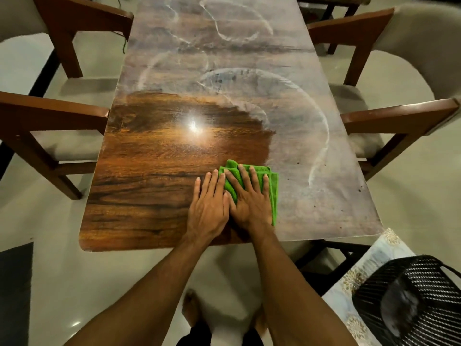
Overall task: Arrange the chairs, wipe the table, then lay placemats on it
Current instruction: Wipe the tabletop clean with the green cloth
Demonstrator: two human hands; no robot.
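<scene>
A folded green cloth (252, 186) is lying flat on the wooden table (149, 186), near its 6 o'clock edge. The right hand (249, 198) is pressing down on it with fingers (254, 177) straight and slightly spread, gripping nothing; cloth is showing beyond the fingertips at 12 o'clock and along the hand at 3 o'clock. The left hand (209, 208) is lying flat just beside it at 9 o'clock, fingers extended, only its 3 o'clock edge touching the cloth. Chairs (50, 126) are flanking the table.

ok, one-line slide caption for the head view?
Both hands press a green cloth across a half-wiped wooden table.
</scene>
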